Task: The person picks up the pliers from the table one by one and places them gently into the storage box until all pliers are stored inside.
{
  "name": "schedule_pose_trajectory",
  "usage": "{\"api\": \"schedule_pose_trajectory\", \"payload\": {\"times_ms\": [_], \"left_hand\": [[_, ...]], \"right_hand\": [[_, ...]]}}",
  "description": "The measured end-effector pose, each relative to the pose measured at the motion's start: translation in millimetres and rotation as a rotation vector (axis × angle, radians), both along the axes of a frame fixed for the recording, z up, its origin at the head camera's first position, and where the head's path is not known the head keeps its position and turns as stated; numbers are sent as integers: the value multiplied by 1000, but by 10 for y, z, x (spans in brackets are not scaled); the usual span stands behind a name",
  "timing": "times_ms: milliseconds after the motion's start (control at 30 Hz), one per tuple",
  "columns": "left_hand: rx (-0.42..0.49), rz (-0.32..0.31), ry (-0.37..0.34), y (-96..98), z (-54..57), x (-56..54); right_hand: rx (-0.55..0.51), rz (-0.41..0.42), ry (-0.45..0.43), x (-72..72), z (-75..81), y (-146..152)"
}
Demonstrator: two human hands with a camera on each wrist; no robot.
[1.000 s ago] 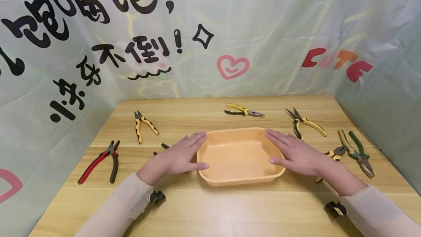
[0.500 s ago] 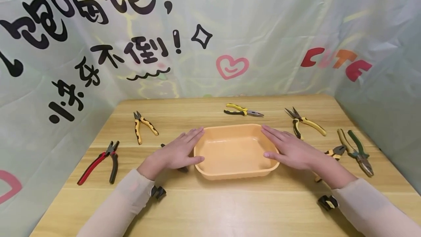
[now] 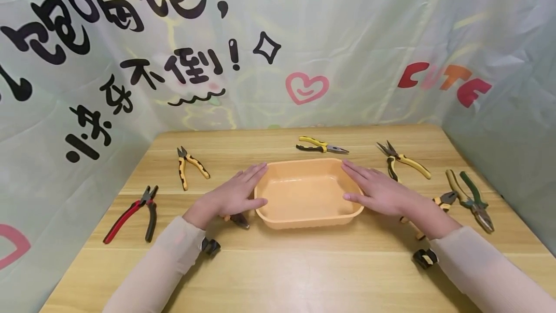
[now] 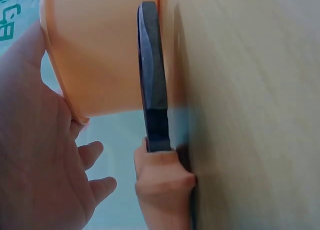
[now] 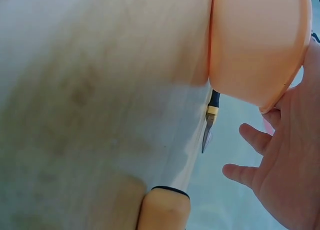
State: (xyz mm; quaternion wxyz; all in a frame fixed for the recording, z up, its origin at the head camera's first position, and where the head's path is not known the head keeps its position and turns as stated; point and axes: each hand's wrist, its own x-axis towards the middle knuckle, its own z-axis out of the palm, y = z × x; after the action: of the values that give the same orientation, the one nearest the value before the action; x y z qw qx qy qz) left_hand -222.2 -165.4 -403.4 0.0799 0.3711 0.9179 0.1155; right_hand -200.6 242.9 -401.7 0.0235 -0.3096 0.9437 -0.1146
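An orange plastic basin point(image 3: 310, 197) stands on the table between both hands. My left hand point(image 3: 234, 194) lies against its left end, fingers stretched along the far corner and thumb over the near rim. At the right end my right hand point(image 3: 382, 191) mirrors it, fingers straight at the far corner, thumb over the rim. In the left wrist view, pliers point(image 4: 155, 79) with dark jaws and an orange handle lie below the left hand; in the head view that hand and arm hide most of them. Yellow-and-black pliers point(image 3: 445, 200) lie partly behind the right forearm.
Red-and-black pliers point(image 3: 134, 211) and yellow pliers point(image 3: 191, 165) lie at the left. Behind the basin are long-nose pliers point(image 3: 322, 145). More needle-nose pliers point(image 3: 406, 161) and green-handled pliers point(image 3: 471, 202) lie at the right. A printed curtain point(image 3: 356, 62) surrounds the wooden table point(image 3: 282, 274).
The basin has slid away from me and slightly left, both hands moving along with it. The jaws of the pliers by my left hand have come into view.
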Motion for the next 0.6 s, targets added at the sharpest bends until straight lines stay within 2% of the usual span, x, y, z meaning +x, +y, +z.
{"api": "schedule_pose_trajectory", "payload": {"times_ms": [367,600], "left_hand": [[5,13,7,-21,-28,-118],[8,44,-8,-20,-12,-189]], "right_hand": [[-9,-8,-37,-109,20,-35],[-20,-23,-67,-190,20,-52]]}}
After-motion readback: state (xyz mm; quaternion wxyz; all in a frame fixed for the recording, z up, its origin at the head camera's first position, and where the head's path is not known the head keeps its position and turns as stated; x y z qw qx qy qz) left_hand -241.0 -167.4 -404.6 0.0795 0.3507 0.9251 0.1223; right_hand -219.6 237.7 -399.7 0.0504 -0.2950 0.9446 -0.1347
